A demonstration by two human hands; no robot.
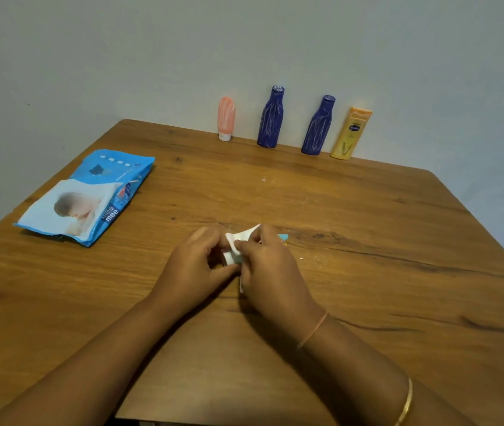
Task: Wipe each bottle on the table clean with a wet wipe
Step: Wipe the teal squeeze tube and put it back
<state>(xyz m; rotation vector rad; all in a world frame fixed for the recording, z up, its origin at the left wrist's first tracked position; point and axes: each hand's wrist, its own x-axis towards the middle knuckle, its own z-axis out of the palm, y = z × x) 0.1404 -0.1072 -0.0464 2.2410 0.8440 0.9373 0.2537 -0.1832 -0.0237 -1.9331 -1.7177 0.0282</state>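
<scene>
**Working the wipe at mid-table, four bottles waiting by the wall**

We are holding the wipe (234,245) between both hands over the middle of the table (383,241). Our left hand (197,259) is curling its fingers and pinching the wipe's near-left edge. Our right hand (270,265) is closing its fingers round the rest of it. A teal tip (284,237) is poking out past the right fingers. We cannot tell whether it is a small bottle being rubbed or something else, since the hand is covering it.

We are judging the step as either wiping a small item in hand or readying the wipe. The row at the back is looking untouched.

That row is standing upright against the wall, well apart from our hands: the pink tube (226,118), the left blue bottle (270,118), the right blue bottle (318,126) and the yellow bottle (350,133). All four are showing pale streaks or smears.

The next move is likely calling for one hand to keep the wipe while the other reaches far forward for a bottle and brings it close. The last two bottles are standing just beside each other, so a careless reach is risking a knock.

The pack (88,195) is lying flat at the left, well away from that reach. White specks (263,179) are dotting the wood between us and the row.
</scene>
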